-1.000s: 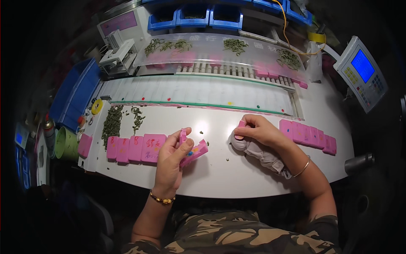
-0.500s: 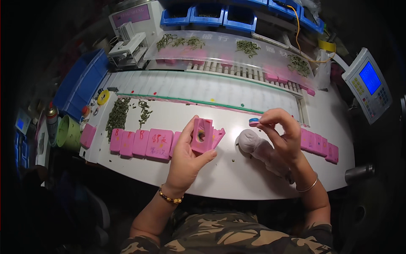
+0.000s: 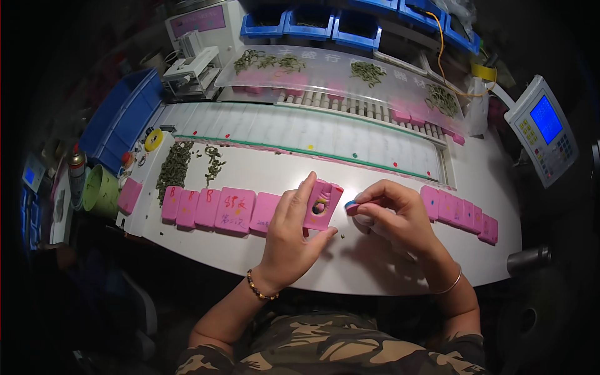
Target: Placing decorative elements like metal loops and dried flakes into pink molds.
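Observation:
My left hand (image 3: 289, 232) holds a pink rubber mold (image 3: 332, 206) above the worktable, its face with a rounded cavity tilted to view. Something small and dark shows in that cavity, too small to name. Thumb and fingertips of my right hand (image 3: 403, 220) pinch a small blue-and-pink piece (image 3: 352, 205), just right of the mold and apart from it. Beneath the right hand lies a pale grey cloth pouch (image 3: 364, 221), mostly hidden. Pink mold blocks (image 3: 235, 210) stand in a row to the left, some with red marks; more pink blocks (image 3: 451, 207) line up on the right.
Green wax-like pieces (image 3: 175, 169) lie heaped at the left. A long white tray (image 3: 275, 128) with a green edge crosses behind. Farther back, a clear sheet (image 3: 331, 67) carries green clusters. A control panel (image 3: 544, 128) stands right; a blue bin (image 3: 119, 122) and green cup (image 3: 101, 192) stand left.
My left hand has moved right and turned the mold, which looked parted at its right side before. My right hand has come down and left with the small piece, closer to the mold.

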`<state>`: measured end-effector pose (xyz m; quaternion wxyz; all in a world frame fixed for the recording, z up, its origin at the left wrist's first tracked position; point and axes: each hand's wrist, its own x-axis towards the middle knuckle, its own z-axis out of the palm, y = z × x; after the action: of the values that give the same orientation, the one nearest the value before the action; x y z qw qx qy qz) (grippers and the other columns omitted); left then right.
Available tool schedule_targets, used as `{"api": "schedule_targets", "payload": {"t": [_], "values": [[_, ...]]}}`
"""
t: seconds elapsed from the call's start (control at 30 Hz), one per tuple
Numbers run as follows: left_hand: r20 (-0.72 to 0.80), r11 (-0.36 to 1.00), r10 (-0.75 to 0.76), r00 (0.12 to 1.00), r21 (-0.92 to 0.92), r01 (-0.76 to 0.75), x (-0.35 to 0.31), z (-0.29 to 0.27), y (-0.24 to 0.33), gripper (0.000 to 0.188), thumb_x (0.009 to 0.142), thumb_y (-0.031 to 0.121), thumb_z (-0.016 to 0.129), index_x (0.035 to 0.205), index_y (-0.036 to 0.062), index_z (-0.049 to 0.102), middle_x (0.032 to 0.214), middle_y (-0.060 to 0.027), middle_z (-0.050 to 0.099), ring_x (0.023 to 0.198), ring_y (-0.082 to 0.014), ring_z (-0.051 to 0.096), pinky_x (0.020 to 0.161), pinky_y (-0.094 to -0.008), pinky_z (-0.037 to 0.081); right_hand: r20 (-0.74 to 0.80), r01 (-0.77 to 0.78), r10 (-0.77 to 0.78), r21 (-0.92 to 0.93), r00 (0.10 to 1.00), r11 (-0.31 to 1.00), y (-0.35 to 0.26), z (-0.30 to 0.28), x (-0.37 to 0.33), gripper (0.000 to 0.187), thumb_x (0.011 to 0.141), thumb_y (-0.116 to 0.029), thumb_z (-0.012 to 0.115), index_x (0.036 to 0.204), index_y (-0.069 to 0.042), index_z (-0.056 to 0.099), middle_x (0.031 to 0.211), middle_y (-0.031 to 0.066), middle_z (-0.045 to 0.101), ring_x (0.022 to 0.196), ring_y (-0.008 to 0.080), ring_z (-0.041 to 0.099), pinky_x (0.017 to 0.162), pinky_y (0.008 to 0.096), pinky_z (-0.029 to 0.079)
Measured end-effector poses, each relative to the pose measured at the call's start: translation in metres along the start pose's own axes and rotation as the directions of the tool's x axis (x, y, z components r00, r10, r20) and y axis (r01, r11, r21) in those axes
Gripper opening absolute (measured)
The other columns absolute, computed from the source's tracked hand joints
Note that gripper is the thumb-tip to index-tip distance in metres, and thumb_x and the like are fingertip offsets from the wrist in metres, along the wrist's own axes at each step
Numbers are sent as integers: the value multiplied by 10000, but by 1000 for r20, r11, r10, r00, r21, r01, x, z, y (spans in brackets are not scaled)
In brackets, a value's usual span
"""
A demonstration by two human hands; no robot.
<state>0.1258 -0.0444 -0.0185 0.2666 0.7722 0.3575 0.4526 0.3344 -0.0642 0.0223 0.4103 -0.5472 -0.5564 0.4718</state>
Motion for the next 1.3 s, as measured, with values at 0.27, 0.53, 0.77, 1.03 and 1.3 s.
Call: {"api": "schedule_targets", "payload": {"t": [0.27,0.53,0.77,1.03,1.3], "values": [[15,972,183,983,144,-183,-2,11,2,797,713,-47,717,1440,-6,392,1127,-179,549,1007,-333,561,863,-415,487,81,523,-539,-395,838,755,-6,33,-3,156,783,5,706,917,-50,650,843,91,614,743,279,623,651,356,500],[1,988,152,988,27,-152,-6,14,5,799,687,-83,723,1422,-20,418,1127,-157,575,940,-286,572,767,-357,504,2,527,-575,-402,818,749,-6,30,-4,219,724,5,730,918,-53,645,824,79,602,761,263,610,653,339,482],[-45,978,210,977,8,-210,-4,12,15,803,701,-21,768,1421,-39,412,1104,-166,575,978,-296,578,812,-355,497,-147,237,-220,111,964,965,14,28,-7,259,854,-77,717,1071,-10,593,898,22,640,860,88,597,680,226,464],[170,754,-266,949,-577,315,-6,13,14,411,888,-20,635,1290,-20,548,1101,-121,580,954,-173,654,714,-274,570,-132,322,-328,-70,935,944,25,39,-16,192,886,-47,663,1061,15,613,896,101,616,762,183,638,687,296,519],[423,563,-314,850,-638,525,0,-2,-2,281,873,-74,618,1149,-22,608,967,-107,698,865,-169,700,700,-257,581,-116,500,-620,-485,776,717,11,47,-29,256,806,-41,726,1048,-49,643,806,88,563,640,237,582,541,336,455]]}}
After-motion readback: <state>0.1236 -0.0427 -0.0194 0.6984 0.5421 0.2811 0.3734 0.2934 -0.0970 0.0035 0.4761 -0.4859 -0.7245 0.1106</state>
